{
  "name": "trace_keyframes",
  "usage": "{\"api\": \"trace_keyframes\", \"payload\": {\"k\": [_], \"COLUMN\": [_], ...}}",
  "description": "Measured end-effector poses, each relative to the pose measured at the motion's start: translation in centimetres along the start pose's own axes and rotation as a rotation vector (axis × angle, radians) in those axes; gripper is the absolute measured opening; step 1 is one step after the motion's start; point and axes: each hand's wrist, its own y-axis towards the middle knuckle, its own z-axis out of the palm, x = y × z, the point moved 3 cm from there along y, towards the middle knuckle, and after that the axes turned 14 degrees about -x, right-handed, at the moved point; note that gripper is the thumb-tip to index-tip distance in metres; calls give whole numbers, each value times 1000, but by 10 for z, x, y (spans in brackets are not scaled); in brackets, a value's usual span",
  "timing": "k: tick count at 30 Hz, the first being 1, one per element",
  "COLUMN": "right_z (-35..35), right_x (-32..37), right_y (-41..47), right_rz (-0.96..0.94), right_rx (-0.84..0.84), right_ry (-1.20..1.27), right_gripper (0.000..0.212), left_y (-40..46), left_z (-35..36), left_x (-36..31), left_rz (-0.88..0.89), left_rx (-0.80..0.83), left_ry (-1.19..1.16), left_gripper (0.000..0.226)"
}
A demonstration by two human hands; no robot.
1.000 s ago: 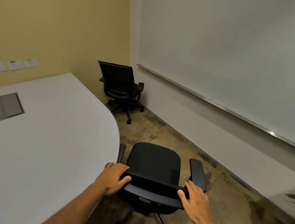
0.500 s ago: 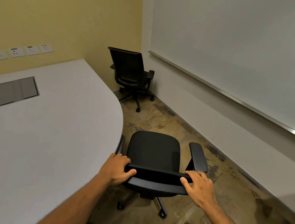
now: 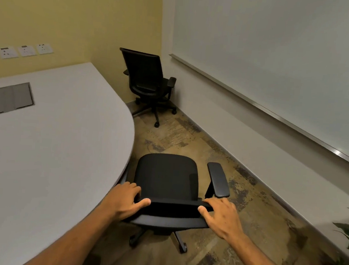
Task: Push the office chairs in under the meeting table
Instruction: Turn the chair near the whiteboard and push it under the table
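A black office chair [image 3: 166, 175] stands right below me, beside the rounded end of the white meeting table [image 3: 53, 154]. Its left armrest is tucked under the table edge; the right armrest [image 3: 218, 179] is out in the open. My left hand [image 3: 125, 200] grips the left end of the backrest's top edge. My right hand [image 3: 221, 217] holds the right end, thumb in front. A second black office chair [image 3: 148, 82] stands in the far corner, away from the table, its back turned toward me.
A whiteboard [image 3: 279, 57] with a metal ledge covers the right wall. Grey cable hatches [image 3: 9, 99] sit in the tabletop, and sockets [image 3: 26, 50] line the yellow wall. A potted plant [image 3: 346, 246] is at the lower right. Patterned carpet runs between table and wall.
Both hands stayed on the backrest while the near chair turned to face the far corner and sits alongside the table's curved end. My view has lifted and shifted slightly.
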Motion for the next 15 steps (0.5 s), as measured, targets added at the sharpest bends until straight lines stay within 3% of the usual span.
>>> {"api": "trace_keyframes", "payload": {"k": [4,7,9,15], "right_z": [-9,-6,9,89], "right_x": [-35,-87,-133,-234], "right_y": [37,83,115,191], "right_rz": [69,210,352,629], "right_rx": [25,-7,3,179], "right_ry": [220,403,460,456], "right_gripper": [57,25,16,52], "left_y": [59,114,159,265], "left_z": [16,36,62,164], "left_x": [-43,-94,-128,-194], "left_rz": [21,99,112,159], "left_rx": [-1,3,45,63], "left_ry": [-31,-55,-74,-185], "left_gripper": [59,57,54,45]}}
